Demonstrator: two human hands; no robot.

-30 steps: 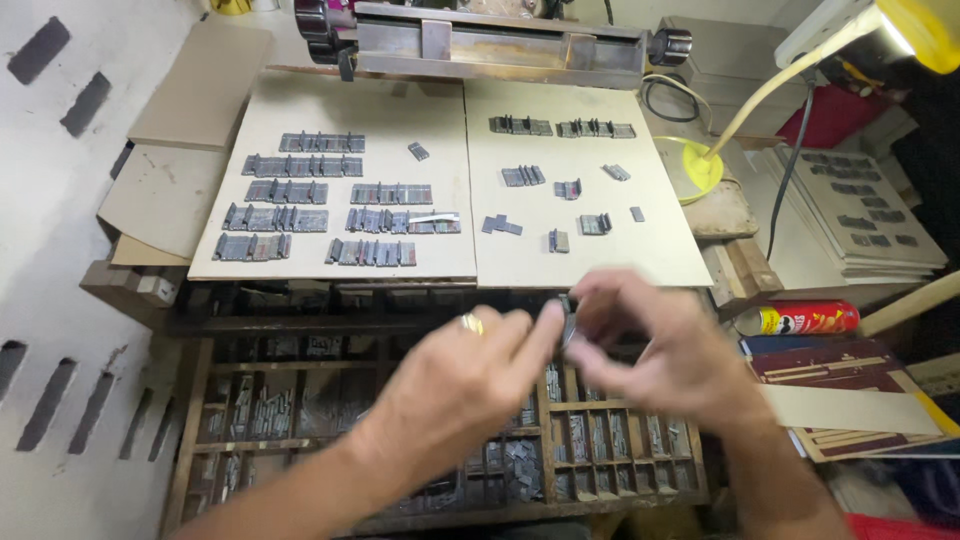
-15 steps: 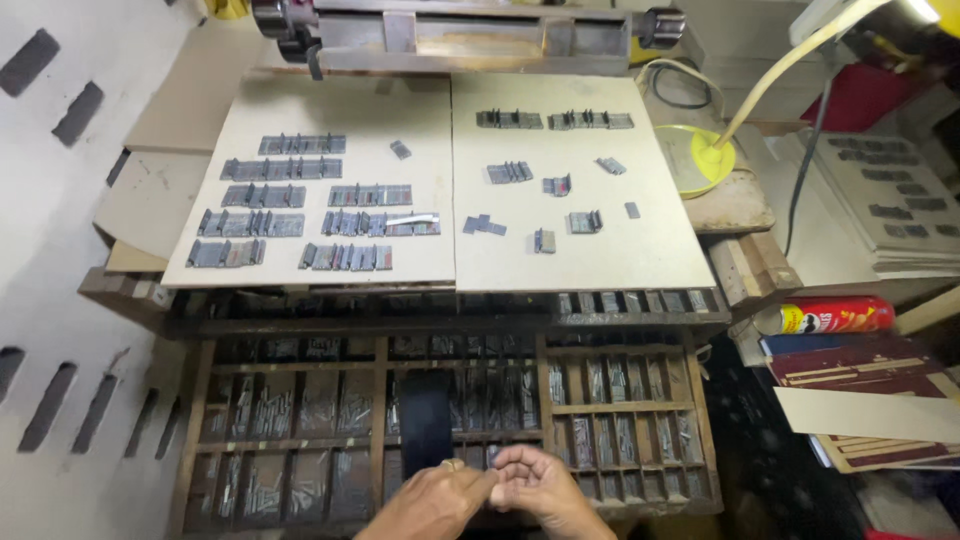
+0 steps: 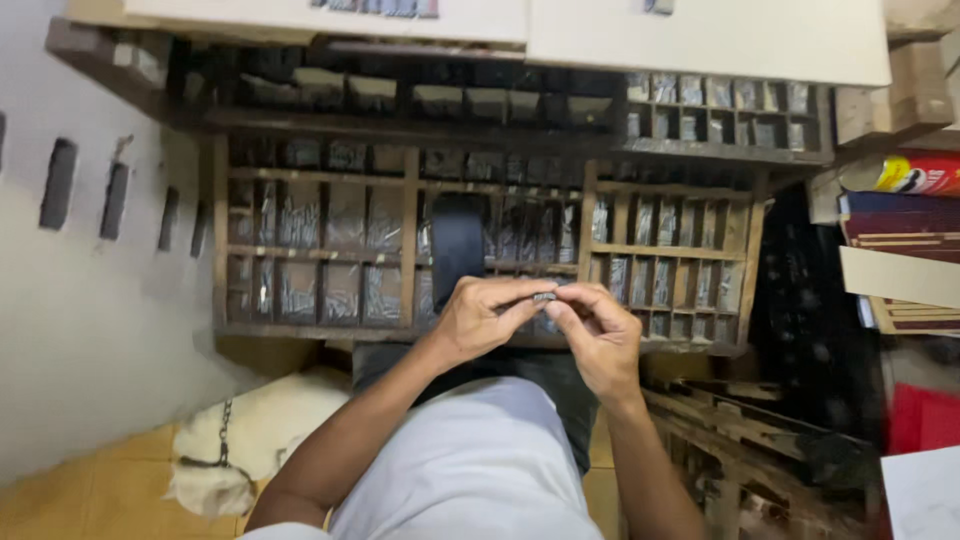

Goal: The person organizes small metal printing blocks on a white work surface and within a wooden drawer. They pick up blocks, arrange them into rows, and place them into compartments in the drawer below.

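My left hand [image 3: 482,318] and my right hand [image 3: 598,335] meet close to my body, fingertips pinched together on a small dark metal type piece [image 3: 544,297]. Both hands hover over the front edge of a wooden type case [image 3: 410,250] with many small compartments filled with grey metal type. A dark flat object [image 3: 457,245] lies upright on the case just above my left hand.
Cream boards [image 3: 700,35] with metal type rows lie at the top edge. A second compartment tray [image 3: 720,115] sits behind the case. Books and a red can [image 3: 915,175] are stacked at right. A white dog with a chain [image 3: 250,440] lies on the floor at lower left.
My hands came down from over the case toward my body and now pinch a type piece together. The view tilted down, so the boards moved to the top edge.
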